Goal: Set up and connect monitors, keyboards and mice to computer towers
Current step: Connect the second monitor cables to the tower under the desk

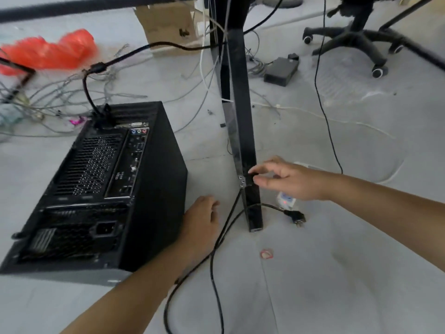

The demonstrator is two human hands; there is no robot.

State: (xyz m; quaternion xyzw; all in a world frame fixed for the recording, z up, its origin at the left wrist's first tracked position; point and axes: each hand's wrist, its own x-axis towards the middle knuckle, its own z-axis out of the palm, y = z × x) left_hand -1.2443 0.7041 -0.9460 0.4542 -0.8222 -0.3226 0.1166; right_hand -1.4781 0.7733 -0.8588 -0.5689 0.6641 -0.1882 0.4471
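Observation:
A black computer tower stands on the grey floor with its rear panel of ports facing me. A thick black cable is plugged in at its upper rear. My right hand pinches two small USB plugs in front of the black desk leg; their thin black cables trail down across the floor. My left hand rests with relaxed fingers against the tower's side panel. A black power plug lies on the floor right of the leg.
Grey and white cables tangle on the floor behind the tower, next to a red plastic bag. A cardboard box, a black power brick and an office chair base stand farther back. A white power strip sits behind my right hand.

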